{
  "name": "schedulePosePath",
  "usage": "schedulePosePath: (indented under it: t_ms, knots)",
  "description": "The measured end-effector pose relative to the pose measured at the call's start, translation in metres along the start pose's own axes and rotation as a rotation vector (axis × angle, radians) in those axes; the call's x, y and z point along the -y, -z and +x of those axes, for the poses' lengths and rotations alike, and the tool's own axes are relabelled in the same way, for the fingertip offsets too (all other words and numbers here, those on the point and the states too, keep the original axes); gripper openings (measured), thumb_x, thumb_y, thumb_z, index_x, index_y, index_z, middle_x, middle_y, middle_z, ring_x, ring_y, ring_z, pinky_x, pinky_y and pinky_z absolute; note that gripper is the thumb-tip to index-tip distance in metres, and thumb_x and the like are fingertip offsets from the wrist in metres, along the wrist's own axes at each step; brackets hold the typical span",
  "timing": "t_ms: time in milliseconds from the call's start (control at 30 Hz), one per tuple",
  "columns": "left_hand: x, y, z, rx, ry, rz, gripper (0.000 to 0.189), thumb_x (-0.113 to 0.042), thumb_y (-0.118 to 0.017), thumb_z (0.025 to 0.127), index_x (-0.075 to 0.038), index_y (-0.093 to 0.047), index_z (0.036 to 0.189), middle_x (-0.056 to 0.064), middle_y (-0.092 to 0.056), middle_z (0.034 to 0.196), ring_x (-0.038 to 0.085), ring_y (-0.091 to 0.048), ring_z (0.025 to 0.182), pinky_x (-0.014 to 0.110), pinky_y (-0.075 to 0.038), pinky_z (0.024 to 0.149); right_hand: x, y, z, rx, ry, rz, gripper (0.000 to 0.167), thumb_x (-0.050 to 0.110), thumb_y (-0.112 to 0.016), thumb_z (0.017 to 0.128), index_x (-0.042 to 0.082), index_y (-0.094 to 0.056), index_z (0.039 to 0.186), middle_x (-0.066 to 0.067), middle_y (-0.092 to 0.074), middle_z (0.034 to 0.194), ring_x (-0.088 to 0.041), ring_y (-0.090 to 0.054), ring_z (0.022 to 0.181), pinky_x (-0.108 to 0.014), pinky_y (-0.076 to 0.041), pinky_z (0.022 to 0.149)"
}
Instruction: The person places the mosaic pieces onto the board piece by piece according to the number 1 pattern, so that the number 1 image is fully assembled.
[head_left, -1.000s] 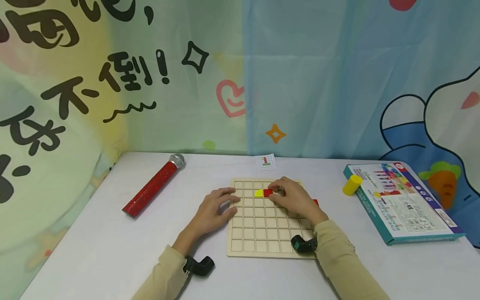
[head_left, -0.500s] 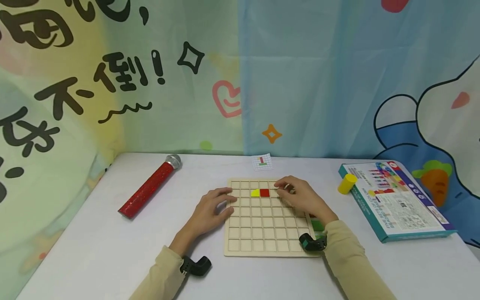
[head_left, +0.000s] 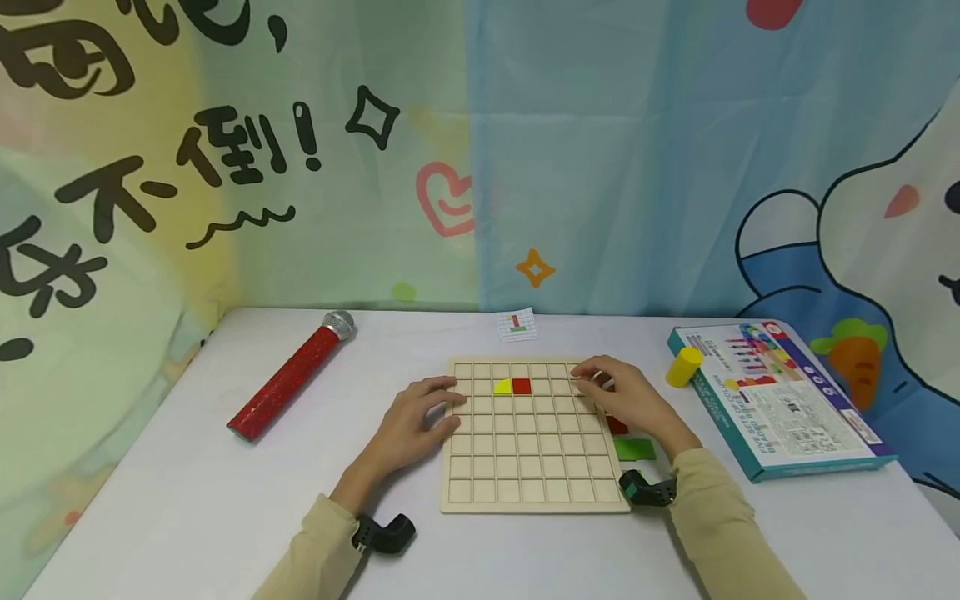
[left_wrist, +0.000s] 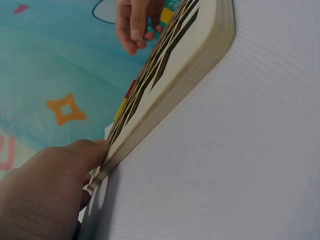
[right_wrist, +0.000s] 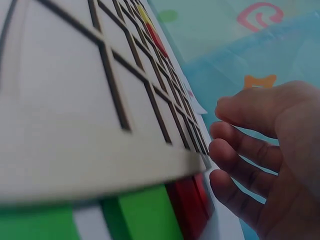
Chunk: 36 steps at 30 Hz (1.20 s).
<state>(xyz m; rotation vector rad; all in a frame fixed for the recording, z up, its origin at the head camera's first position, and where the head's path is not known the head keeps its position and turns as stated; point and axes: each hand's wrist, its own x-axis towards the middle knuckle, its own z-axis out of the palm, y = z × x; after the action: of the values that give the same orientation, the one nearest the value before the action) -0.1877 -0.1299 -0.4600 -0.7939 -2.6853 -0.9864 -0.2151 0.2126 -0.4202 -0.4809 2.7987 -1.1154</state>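
A wooden grid board lies on the white table. In its upper rows a yellow piece with a cut corner sits beside a red square piece. My left hand rests at the board's left edge, fingertips touching the rim; the left wrist view shows a finger lying on that edge. Over the upper right corner is my right hand, its fingers loosely bent with nothing between them in the right wrist view. Just right of the board lie green pieces and a red piece, partly hidden by the right arm.
Behind the board lies a small card printed with a grid pattern. A red microphone is at the left. On the right, a yellow cylinder stands next to a flat teal-edged box. A printed curtain hangs behind the table.
My right hand has left the red square and moved right to the board's corner, uncovering the square and the pieces beside the board. The left hand stays at the left edge.
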Motion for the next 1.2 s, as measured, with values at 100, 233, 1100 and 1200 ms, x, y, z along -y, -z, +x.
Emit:
schedulePosePath:
  t_ms: [100, 233, 1100, 1200]
  knots:
    - [0.002, 0.000, -0.001, -0.001, 0.000, 0.005, 0.027, -0.028, -0.065, 0.089, -0.021, -0.066, 0.115, 0.004, -0.053, 0.136, 0.024, -0.048, 0.127, 0.051, -0.037, 0.102, -0.004, 0.002, -0.002, 0.007, -0.030, 0.005, 0.028, 0.026, -0.057, 0.095, 0.012, -0.059, 0.119, -0.010, -0.061, 0.109, -0.023, -0.058, 0.095, -0.030, -0.050, 0.074]
    - [0.003, 0.000, 0.000, -0.008, -0.007, 0.007, 0.027, -0.028, -0.065, 0.089, -0.020, -0.066, 0.115, 0.004, -0.054, 0.136, 0.024, -0.048, 0.126, 0.051, -0.037, 0.101, -0.008, 0.006, -0.004, 0.006, -0.041, -0.005, 0.028, 0.027, -0.057, 0.095, 0.012, -0.059, 0.119, -0.010, -0.061, 0.109, -0.023, -0.057, 0.095, -0.029, -0.049, 0.073]
    - [-0.001, 0.000, -0.001, -0.003, 0.004, -0.008, 0.027, -0.026, -0.065, 0.089, -0.020, -0.066, 0.115, 0.005, -0.053, 0.136, 0.025, -0.048, 0.127, 0.052, -0.035, 0.103, -0.030, 0.025, -0.022, 0.096, -0.090, -0.073, 0.028, 0.027, -0.062, 0.091, 0.011, -0.062, 0.114, -0.010, -0.059, 0.111, -0.020, -0.050, 0.090, -0.030, -0.042, 0.076]
    - [0.000, -0.001, 0.000, -0.007, -0.001, -0.004, 0.027, -0.026, -0.065, 0.089, -0.020, -0.066, 0.115, 0.004, -0.054, 0.136, 0.024, -0.048, 0.126, 0.052, -0.036, 0.102, -0.029, 0.025, -0.022, 0.094, -0.086, -0.068, 0.023, 0.025, -0.062, 0.091, 0.012, -0.062, 0.110, -0.009, -0.058, 0.109, -0.020, -0.049, 0.088, -0.030, -0.042, 0.074]
